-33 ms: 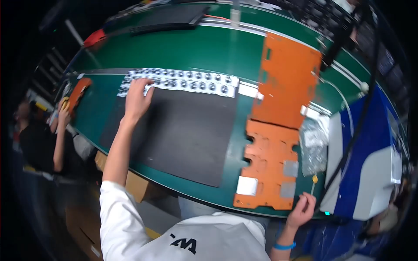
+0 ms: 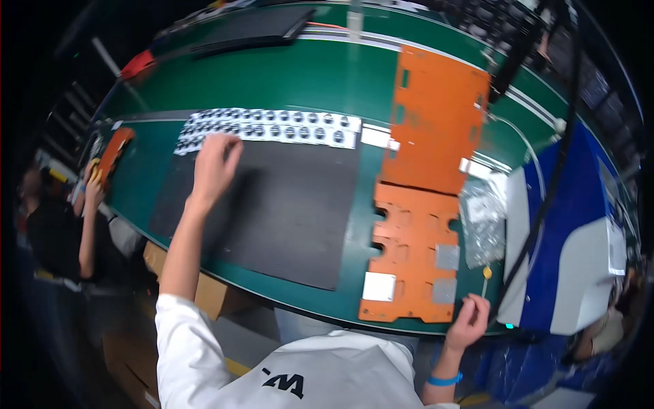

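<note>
Green bench (image 2: 313, 75): one black mat (image 2: 272, 211) at centre; one sheet of round parts (image 2: 272, 126) at its 12 o'clock, under the left hand (image 2: 214, 163), fingers spread, gripping nothing. Two orange plates (image 2: 436, 116) at 3 o'clock; clear bag (image 2: 484, 218) beyond. Right hand (image 2: 469, 322) at 5 o'clock, grip unclear.

Two orange cut-out panels (image 2: 426, 204) on the green bench (image 2: 320, 75) — clear bag (image 2: 482, 221) just beside

top: you wear a white short-sleeved shirt with a black angular mark at the chest.
left hand (image 2: 212, 167): bare, no glove; your forearm is uncovered below the white sleeve.
right hand (image 2: 469, 323): bare, with a bright blue band round your wrist.
</note>
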The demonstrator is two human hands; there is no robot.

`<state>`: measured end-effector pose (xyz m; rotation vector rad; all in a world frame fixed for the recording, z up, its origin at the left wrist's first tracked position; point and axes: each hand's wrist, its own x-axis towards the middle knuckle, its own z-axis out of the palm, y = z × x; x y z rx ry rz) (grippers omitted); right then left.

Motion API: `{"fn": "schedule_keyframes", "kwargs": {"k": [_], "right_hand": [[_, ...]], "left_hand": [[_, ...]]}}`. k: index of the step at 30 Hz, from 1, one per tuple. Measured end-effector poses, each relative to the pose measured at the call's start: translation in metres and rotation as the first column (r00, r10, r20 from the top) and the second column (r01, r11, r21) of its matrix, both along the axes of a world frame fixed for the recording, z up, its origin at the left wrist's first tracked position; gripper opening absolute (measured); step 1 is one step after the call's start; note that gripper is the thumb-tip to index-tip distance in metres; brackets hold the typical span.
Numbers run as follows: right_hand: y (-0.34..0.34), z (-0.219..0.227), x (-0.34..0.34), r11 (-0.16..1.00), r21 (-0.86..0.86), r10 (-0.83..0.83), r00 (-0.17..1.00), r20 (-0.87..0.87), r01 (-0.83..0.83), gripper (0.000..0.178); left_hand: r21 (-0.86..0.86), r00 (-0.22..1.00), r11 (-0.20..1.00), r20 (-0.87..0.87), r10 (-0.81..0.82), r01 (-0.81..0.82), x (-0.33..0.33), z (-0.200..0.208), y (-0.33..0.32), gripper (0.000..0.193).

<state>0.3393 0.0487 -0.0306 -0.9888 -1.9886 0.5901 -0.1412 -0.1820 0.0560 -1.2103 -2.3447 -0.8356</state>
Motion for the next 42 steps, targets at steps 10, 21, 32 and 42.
{"fn": "schedule_keyframes", "kwargs": {"k": [10,21,32,42], "right_hand": [[0.030,0.064,-0.066,0.986,-0.121,0.147,0.951,0.271,-0.118,0.016],[0.021,0.091,-0.087,0.816,0.439,0.221,0.905,0.364,-0.376,0.015],[-0.007,0.091,-0.060,0.878,0.134,0.430,0.880,0.200,-0.460,0.005],[-0.005,0.003,0.000,0.950,0.267,0.123,0.980,0.159,-0.162,0.009]], "left_hand": [[-0.276,0.747,0.819,0.614,-0.253,0.503,0.226,-0.015,0.056,0.030],[0.015,0.488,0.898,0.835,-0.253,0.439,0.217,-0.008,0.056,0.027],[-0.295,0.891,0.937,-0.353,-0.286,0.184,0.152,-0.042,-0.014,0.012],[-0.052,0.967,0.977,0.169,-0.193,0.205,0.178,-0.032,0.006,0.037]]}}
